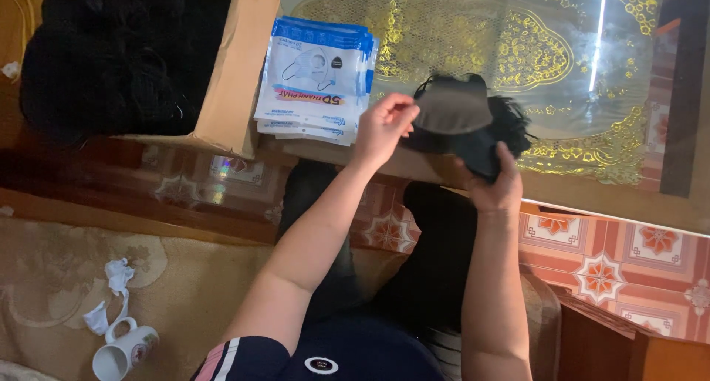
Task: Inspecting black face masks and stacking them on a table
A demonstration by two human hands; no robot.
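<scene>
Gold-patterned glass covers the worktop (592,92) in front of you, with red patterned floor tiles below. Your left hand (383,126) pinches the edge of a dark face mask (452,109), fingers closed on it, while your right hand (494,183) grips a black bundle of masks (484,148) from underneath. At ten o'clock lies a stack of blue-and-white packets (316,81), beside a cardboard box (237,78). A white mug (122,351) sits at eight o'clock.

Probably a home: sofa (185,292), mug (122,351), patterned floor tiles (629,255).
</scene>
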